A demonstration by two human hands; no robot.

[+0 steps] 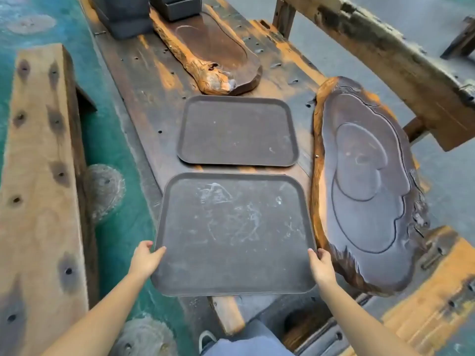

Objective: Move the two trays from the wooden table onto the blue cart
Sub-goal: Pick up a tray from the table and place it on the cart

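Observation:
Two dark rectangular trays lie one behind the other on the worn wooden table (pixel 144 80). The near tray (pixel 231 235) has pale smears on its surface and overhangs the table's front end. My left hand (pixel 145 256) grips its left rim near the front corner, thumb on top. My right hand (pixel 321 265) grips the right rim the same way. The far tray (pixel 237 131) lies flat just beyond it, untouched. No blue cart is in view.
A large carved wooden slab (pixel 365 186) lies right of the trays, close to my right hand. A second slab (pixel 213 50) and dark boxes (pixel 123 14) stand farther back. A thick timber beam (pixel 38 181) runs along the left, another beam (pixel 401 57) at upper right.

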